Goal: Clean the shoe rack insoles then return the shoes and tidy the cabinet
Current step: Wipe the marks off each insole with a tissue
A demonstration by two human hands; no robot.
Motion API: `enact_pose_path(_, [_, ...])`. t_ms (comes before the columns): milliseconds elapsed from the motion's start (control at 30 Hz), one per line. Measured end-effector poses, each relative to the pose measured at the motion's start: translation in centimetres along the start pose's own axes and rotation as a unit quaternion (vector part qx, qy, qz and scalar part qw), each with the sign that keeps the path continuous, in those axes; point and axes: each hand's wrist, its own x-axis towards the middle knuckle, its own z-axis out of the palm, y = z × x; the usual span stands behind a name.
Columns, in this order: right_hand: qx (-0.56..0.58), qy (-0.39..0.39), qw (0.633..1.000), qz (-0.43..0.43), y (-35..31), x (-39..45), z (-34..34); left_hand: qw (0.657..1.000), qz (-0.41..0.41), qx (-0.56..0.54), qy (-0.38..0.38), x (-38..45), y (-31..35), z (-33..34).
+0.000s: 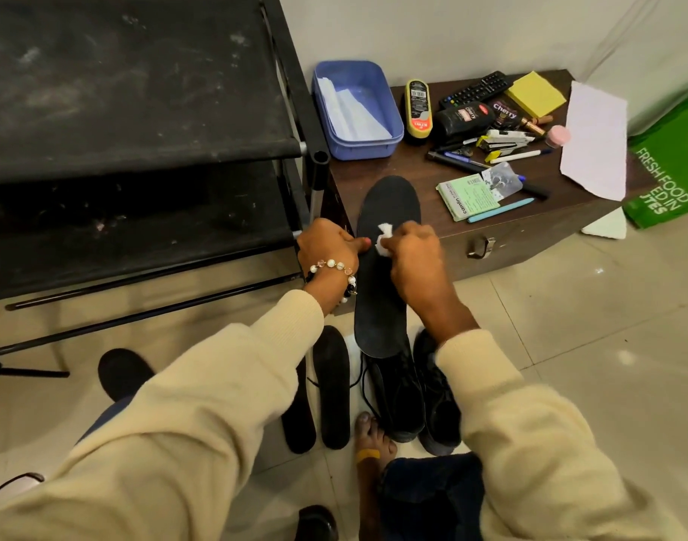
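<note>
Pressing against a black insole (385,244), a small white wad (383,239), apparently tissue or cotton, is pinched in the curled fingers of the right hand (414,259). The insole is held up lengthwise above the floor, its left edge gripped by the left hand (328,247), on whose wrist a beaded bracelet (336,267) is worn. Directly below the insole's near end, a pair of black shoes (416,396) is seen standing on the tiled floor, and two more black insoles (330,384) are laid flat just left of them. A further dark sole shape (121,370) is partly hidden behind the left sleeve. The black shoe rack (139,111) is seen at far left, its fabric shelves dusty. To its right, a dark wooden cabinet (502,236) carries a blue plastic tub (356,109) in which white folded paper is held. Beside the tub, a shoe-polish bottle (417,111), a remote (477,89), a yellow sticky-note pad (535,93), pens and a white sheet (594,142) are scattered. A green bag (666,169) is leaned at far right.
</note>
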Motion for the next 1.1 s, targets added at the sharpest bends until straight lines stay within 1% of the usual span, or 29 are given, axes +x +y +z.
enact_pose_path(67, [0.006, -0.011, 1.0, -0.025, -0.7, -0.5, 0.1, 1.0, -0.005, -0.011, -0.006, 0.0, 0.0, 0.0])
enact_pose_path(100, [0.042, 0.001, 0.999, -0.004, -0.5, -0.7, -0.2, 1.0, -0.009, -0.024, -0.012, 0.0, -0.1, 0.0])
enact_pose_path(133, [0.111, 0.025, 0.992, 0.045, 0.0, -1.1, -0.4, 0.999, -0.015, -0.04, -0.019, 0.0, -0.2, -0.1])
enact_pose_path(167, [0.207, 0.05, 0.97, 0.114, 0.6, -1.5, -0.7, 0.998, -0.021, -0.052, -0.027, 0.0, -0.4, -0.1])
enact_pose_path(200, [0.317, 0.07, 0.927, 0.19, 1.2, -2.0, -1.0, 0.997, -0.027, -0.06, -0.032, -0.1, -0.5, -0.2])
enact_pose_path(233, [0.421, 0.089, 0.864, 0.261, 1.7, -2.4, -1.3, 0.997, -0.029, -0.065, -0.034, -0.2, -0.6, -0.3])
enact_pose_path(267, [0.495, 0.105, 0.799, 0.326, 1.9, -2.7, -1.4, 0.997, -0.026, -0.07, -0.034, -0.4, -0.6, -0.3])
enact_pose_path(333, [0.592, 0.109, 0.673, 0.431, 2.2, -3.1, -1.7, 0.995, -0.013, -0.091, -0.032, -1.2, -0.7, -0.5])
enact_pose_path(367, [0.625, 0.099, 0.622, 0.462, 2.0, -3.3, -1.9, 0.994, -0.007, -0.107, -0.034, -1.7, -0.7, -0.7])
enact_pose_path(400, [0.654, 0.087, 0.582, 0.475, 1.8, -3.6, -2.1, 0.991, -0.004, -0.127, -0.037, -2.3, -0.7, -0.9])
enact_pose_path(433, [0.681, 0.075, 0.553, 0.474, 1.6, -3.9, -2.2, 0.988, -0.003, -0.147, -0.04, -2.9, -0.8, -1.2])
enact_pose_path(467, [0.699, 0.066, 0.539, 0.465, 1.1, -4.5, -2.7, 0.985, 0.003, -0.166, -0.039, -3.8, -0.9, -1.8])
enact_pose_path(500, [0.709, 0.062, 0.535, 0.456, 0.7, -4.8, -3.0, 0.983, 0.011, -0.18, -0.037, -4.3, -1.0, -2.1])
enact_pose_path(600, [0.73, 0.061, 0.538, 0.416, -1.0, -6.2, -4.3, 0.976, 0.042, -0.212, -0.019, -6.5, -0.9, -4.3])
enact_pose_path(700, [0.797, 0.041, 0.511, 0.319, -3.3, -8.2, -6.4, 0.965, 0.078, -0.251, 0.0, -9.1, -0.9, -7.8])
enact_pose_path(733, [0.806, 0.027, 0.517, 0.286, -4.3, -9.0, -7.2, 0.962, 0.09, -0.258, 0.014, -10.1, -1.0, -9.2])
enact_pose_path(867, [0.802, -0.021, 0.565, 0.193, -9.1, -11.6, -10.1, 0.954, 0.125, -0.262, 0.076, -13.8, -2.4, -15.4])
enact_pose_path(933, [0.805, -0.038, 0.571, 0.154, -11.8, -12.6, -11.5, 0.946, 0.119, -0.287, 0.096, -15.2, -3.5, -18.4])
enact_pose_path(1000, [0.801, -0.051, 0.583, 0.124, -14.7, -13.4, -12.8, 0.929, 0.1, -0.336, 0.115, -16.4, -4.7, -21.2])
enact_pose_path(1100, [0.774, -0.073, 0.62, 0.101, -19.1, -13.8, -13.6, 0.915, 0.084, -0.366, 0.147, -17.7, -6.8, -25.2])
